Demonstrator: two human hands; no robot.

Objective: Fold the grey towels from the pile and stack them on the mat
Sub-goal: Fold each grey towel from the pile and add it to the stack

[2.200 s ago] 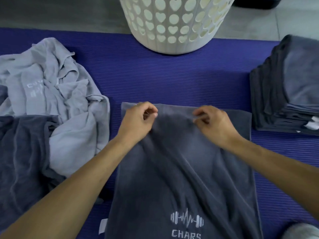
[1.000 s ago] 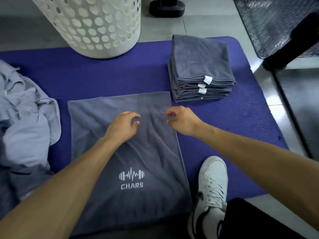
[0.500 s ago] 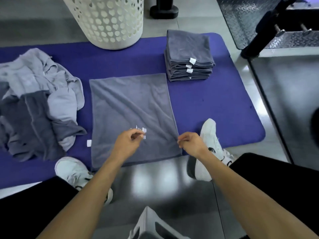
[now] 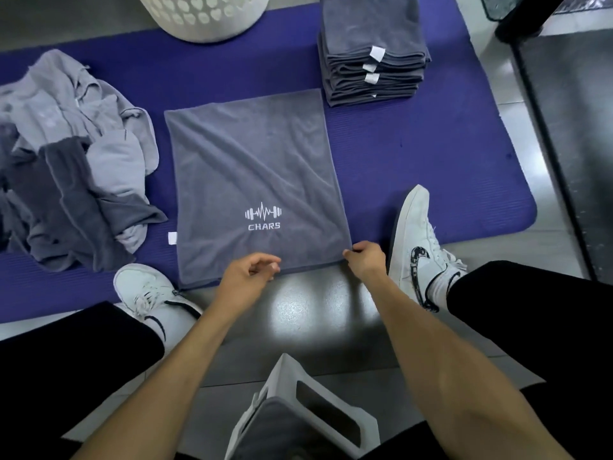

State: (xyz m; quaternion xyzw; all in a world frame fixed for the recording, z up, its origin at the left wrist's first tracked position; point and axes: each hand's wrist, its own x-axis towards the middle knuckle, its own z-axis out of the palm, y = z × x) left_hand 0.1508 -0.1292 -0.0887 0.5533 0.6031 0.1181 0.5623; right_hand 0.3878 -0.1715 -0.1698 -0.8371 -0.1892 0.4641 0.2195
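Note:
A dark grey towel [image 4: 252,167] with a white "CHARS" logo lies spread flat on the purple mat [image 4: 431,154]. My right hand [image 4: 365,260] pinches its near right corner. My left hand [image 4: 248,277] hovers over the middle of the near edge, fingers loosely curled, and I cannot tell whether it holds the hem. A stack of folded grey towels [image 4: 373,48] sits at the back right of the mat. The unfolded pile [image 4: 73,154] of light and dark grey towels lies on the left.
A white laundry basket [image 4: 205,14] with heart-shaped holes stands at the back of the mat. My white shoes [image 4: 418,234] [image 4: 146,290] flank the towel's near edge. A white stool [image 4: 298,416] is below me. Dark equipment [image 4: 564,127] borders the right side.
My hands slid from the towel's far part back to its near edge. The right hand moved out to the near right corner and took hold of it. The view pulled back.

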